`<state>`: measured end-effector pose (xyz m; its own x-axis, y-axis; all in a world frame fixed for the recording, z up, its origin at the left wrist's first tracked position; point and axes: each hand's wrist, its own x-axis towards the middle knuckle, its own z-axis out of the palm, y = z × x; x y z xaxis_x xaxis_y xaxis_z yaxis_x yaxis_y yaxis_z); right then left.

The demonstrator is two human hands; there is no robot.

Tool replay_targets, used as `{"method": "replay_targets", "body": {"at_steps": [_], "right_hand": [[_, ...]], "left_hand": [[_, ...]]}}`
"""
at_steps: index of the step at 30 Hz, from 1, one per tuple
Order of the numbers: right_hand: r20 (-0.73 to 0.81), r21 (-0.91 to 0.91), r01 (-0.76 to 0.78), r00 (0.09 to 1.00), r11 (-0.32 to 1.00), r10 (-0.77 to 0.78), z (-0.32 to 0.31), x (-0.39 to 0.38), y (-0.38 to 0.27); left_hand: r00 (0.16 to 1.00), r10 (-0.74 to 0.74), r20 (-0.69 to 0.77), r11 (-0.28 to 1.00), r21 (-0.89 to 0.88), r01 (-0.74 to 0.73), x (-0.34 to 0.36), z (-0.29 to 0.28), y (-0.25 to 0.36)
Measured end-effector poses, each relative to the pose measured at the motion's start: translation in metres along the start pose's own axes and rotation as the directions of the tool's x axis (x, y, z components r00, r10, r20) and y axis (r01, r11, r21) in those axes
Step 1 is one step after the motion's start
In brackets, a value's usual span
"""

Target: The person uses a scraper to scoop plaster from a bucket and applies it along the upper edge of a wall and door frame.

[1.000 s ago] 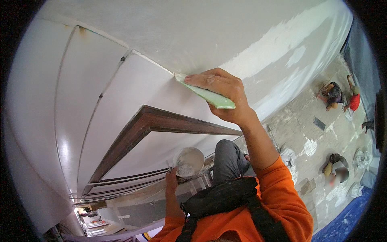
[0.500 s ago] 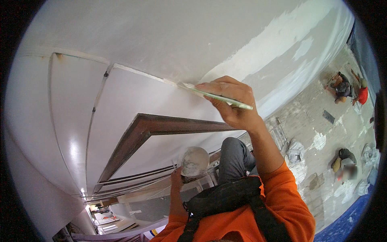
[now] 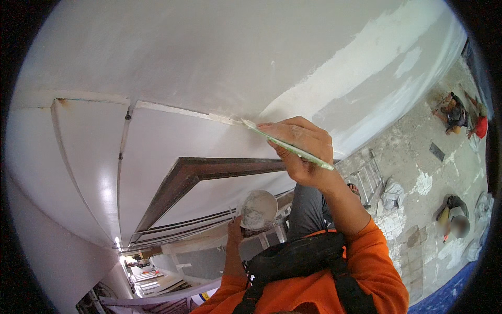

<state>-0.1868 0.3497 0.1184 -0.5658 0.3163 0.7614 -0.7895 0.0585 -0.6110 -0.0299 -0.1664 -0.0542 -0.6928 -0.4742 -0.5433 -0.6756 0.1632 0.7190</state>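
My right hand (image 3: 306, 146) is closed on a thin, flat putty spreader (image 3: 298, 150) with a pale green edge. The spreader's tip meets the wall at the right end of a whitish putty strip (image 3: 222, 119), which runs along the joint between the grey wall (image 3: 183, 57) and the smooth white panel (image 3: 151, 136). Lower down, my left hand (image 3: 234, 228) grips the side of a round tub (image 3: 274, 201) with whitish putty (image 3: 256, 212) inside. My left fingers are partly hidden by the tub.
A dark brown frame (image 3: 180, 178) crosses the panel below the joint. Far below on the right, several people work on a patchy floor (image 3: 408, 157), near a metal ladder (image 3: 368, 180), a whitish bag (image 3: 392, 193) and blue sheeting (image 3: 444, 288).
My right hand has drawn the spreader a short way right along the joint, and the whitish strip behind it is longer. The whole view has shifted slightly; my left hand still holds the tub.
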Motion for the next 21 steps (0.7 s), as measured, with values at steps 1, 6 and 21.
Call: {"method": "replay_targets", "body": {"at_steps": [1, 6, 21], "right_hand": [[-0.023, 0.003, 0.02, 1.0, 1.0, -0.02, 0.004, 0.002, -0.002], [-0.065, -0.051, 0.028, 0.997, 0.998, -0.031, 0.013, 0.015, -0.011], [0.019, -0.039, -0.025, 0.999, 0.999, 0.026, 0.003, 0.01, 0.002]], "left_hand": [[1.0, 0.004, -0.006, 1.0, -0.017, -0.004, -0.006, -0.002, -0.002], [0.977, 0.206, 0.053, 0.978, 0.037, -0.208, -0.037, 0.034, 0.027], [0.996, 0.039, 0.086, 0.995, 0.085, -0.046, -0.008, 0.014, 0.01]]}}
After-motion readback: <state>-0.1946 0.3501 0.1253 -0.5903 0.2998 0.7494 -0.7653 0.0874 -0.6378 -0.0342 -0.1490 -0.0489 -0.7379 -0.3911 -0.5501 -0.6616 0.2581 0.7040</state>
